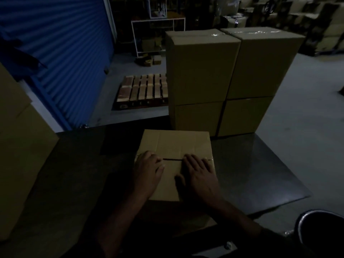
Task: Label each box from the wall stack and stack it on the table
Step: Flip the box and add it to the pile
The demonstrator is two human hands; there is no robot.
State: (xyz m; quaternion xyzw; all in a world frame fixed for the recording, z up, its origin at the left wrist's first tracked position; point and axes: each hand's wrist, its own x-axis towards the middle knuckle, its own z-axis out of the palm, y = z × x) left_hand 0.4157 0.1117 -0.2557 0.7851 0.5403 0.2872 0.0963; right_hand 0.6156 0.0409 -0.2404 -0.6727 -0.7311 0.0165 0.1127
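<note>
**Both palms flat on the near box, seam step in hand**

Dim light; detail poor.

Step, as I judge it: pressing down the top of the box [175, 146] on the table [260, 174], either smoothing a label or closing the flaps. No label is plainly visible. To do it well: keep both palms flat, sweep outward from the dark slot at the middle seam toward the edges, and hold the box square so it does not skid on the smooth tabletop. Check that the flaps lie level before lifting it onto the stack.

Largest to smallest, counted:
- Blue shutter door [61, 53], far left: one.
- Table: one, dark, glossy.
- Stacked boxes [223, 75], far side of the table, two columns touching, two high: four.
- Tall boxes [22, 155] at the left edge, partly out of frame: at least two, exact count unclear.
- Wooden pallet [143, 92] on the floor beyond the table: one.
- Near box: one, just in front of the four.
- Left hand [149, 172]: one, fingers straight, resting flat.
- Right hand [198, 174]: one, fingers spread wide, flat, gripping nothing.
</note>
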